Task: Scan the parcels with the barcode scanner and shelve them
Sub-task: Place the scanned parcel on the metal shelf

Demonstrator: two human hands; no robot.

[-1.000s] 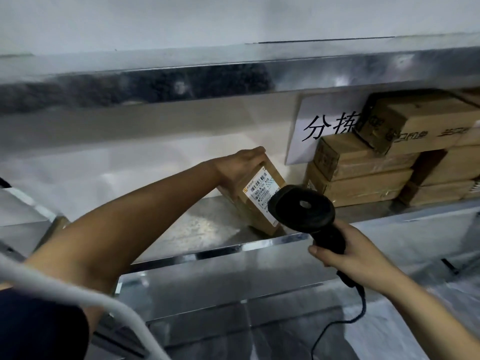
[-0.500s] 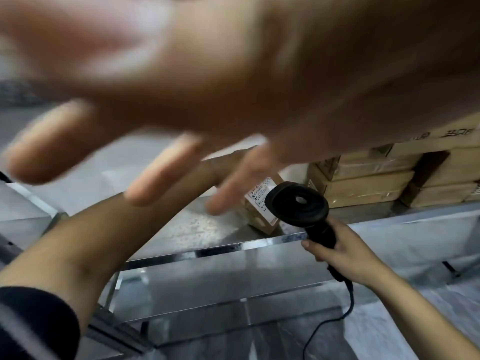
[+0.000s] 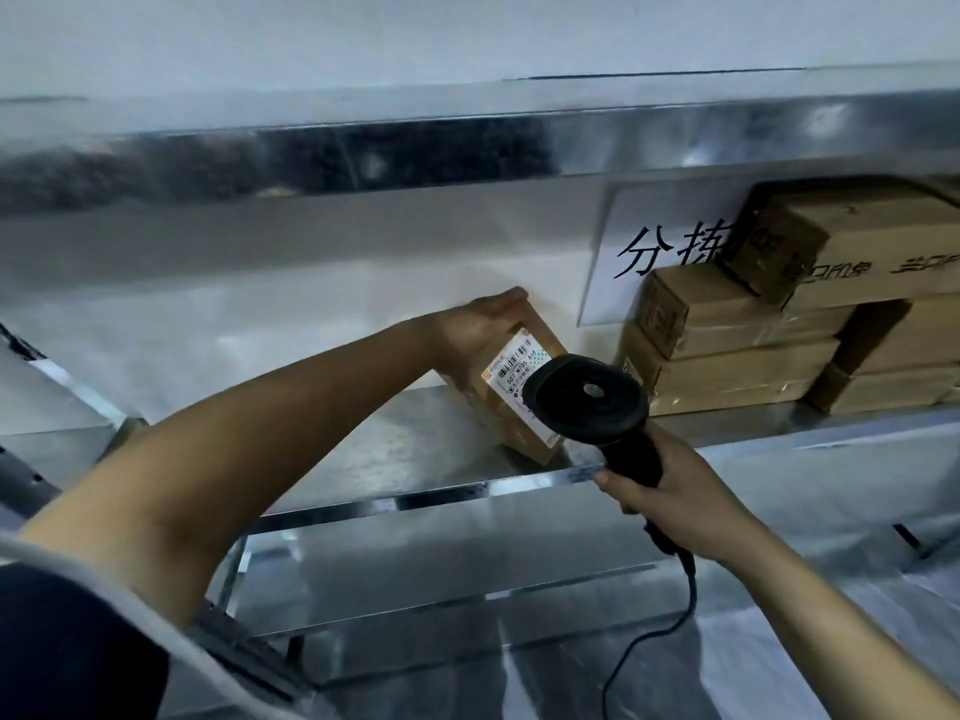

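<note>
Head view: A person's left hand [image 3: 480, 332] grips a small cardboard parcel [image 3: 519, 392] from above, thumb along its top edge and the fingers curled behind it, tilting it on its lower edge on a steel shelf [image 3: 405, 454]. The parcel's white barcode label [image 3: 517, 366] faces the camera. Just right of that hand, the right hand [image 3: 670, 498] wraps its fingers round the handle of a black barcode scanner [image 3: 589, 400], whose round head sits close in front of the label and covers its lower right corner. The scanner's cord [image 3: 670, 626] hangs down below the right hand.

The parcel stands near the shelf's bright front lip, with bare steel stretching away to the left of the left hand. A second steel shelf [image 3: 467, 153] closes the space overhead. To the right of both hands and further back, a stack of cardboard boxes [image 3: 769, 324] fills the shelf's far end, its uppermost box skewed. A white sign [image 3: 670, 246] with black characters stands behind the stack, partly hidden by it.
</note>
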